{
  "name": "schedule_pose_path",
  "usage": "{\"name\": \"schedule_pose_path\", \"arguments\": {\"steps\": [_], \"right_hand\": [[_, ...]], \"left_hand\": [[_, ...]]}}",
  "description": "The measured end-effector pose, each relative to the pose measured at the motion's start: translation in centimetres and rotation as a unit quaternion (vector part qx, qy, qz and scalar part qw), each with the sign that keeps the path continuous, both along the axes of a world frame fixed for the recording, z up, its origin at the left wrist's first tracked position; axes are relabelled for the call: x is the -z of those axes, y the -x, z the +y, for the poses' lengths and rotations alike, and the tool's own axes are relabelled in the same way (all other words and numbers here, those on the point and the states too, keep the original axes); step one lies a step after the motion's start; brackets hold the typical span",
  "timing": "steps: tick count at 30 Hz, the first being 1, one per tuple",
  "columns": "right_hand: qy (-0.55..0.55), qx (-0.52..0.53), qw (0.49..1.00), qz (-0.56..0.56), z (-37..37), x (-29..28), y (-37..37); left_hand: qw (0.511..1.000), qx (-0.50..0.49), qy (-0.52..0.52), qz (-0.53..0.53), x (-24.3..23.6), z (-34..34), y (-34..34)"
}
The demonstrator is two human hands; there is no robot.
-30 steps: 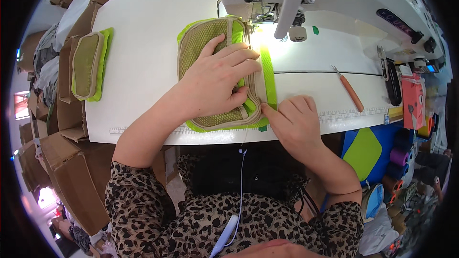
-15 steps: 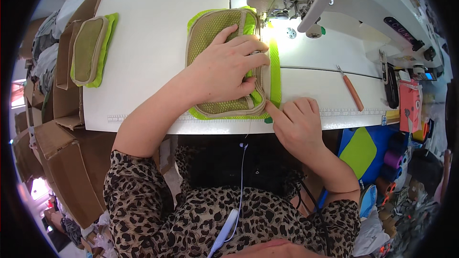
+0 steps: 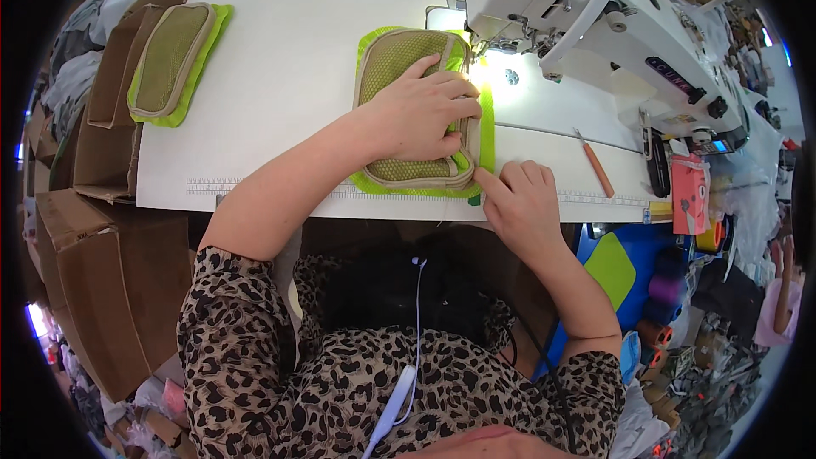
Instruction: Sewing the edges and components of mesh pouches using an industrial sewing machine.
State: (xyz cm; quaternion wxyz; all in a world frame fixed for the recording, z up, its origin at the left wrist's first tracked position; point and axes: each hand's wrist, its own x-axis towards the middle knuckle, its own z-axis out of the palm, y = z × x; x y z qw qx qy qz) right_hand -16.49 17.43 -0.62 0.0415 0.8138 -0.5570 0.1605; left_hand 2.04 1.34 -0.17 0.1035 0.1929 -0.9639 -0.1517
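1. The lime-and-tan mesh pouch (image 3: 387,72) lies on the white sewing table (image 3: 280,59), its near side close to the front edge and its far right corner beside the lit needle area of the sewing machine (image 3: 531,0).
2. The left hand (image 3: 418,116) is spread flat over the pouch, pressing rather than clenched, fingertips by the tan binding.
3. The right hand (image 3: 523,204) has its index finger extended to the pouch's near right corner, by the lime mesh strip (image 3: 487,123); the other fingers curl. Whether it pinches fabric, I cannot tell.
4. Toward the table's left edge lies a smaller mesh pouch (image 3: 174,59); an orange-handled pointed tool (image 3: 598,170) rests near the front edge, right of the right hand.
5. Risks, as I judge them: uneven pressure from the 2 hands could skew the strip against the binding; the bulky binding could catch at the presser foot; left fingertips straying farther in could meet the needle.
6. Glare washes out the needle area, so stitching and needle height are unclear. The left hand covers much of the pouch, its underside is hidden, and the right thumb is hard to make out.
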Motion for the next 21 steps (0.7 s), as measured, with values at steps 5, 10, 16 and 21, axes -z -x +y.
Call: {"name": "schedule_pose_path", "arguments": {"steps": [5,10,16,21], "right_hand": [[0.01,-0.006,1.0,-0.002,0.1,0.3,0.8],[0.036,-0.017,0.998,-0.037,0.3,0.7,1.4],[0.008,-0.025,0.998,-0.05,0.3,0.6,1.7],[-0.06,-0.107,0.99,-0.063,-0.8,0.8,2.6]], "left_hand": [[1.0,-0.003,-0.016,-0.01,-0.2,0.3,0.1],[1.0,-0.004,-0.01,-0.02,-0.8,0.3,0.2],[1.0,-0.003,0.012,-0.013,-0.4,0.4,0.1],[1.0,0.0,0.008,-0.022,-1.1,0.5,0.3]]}}
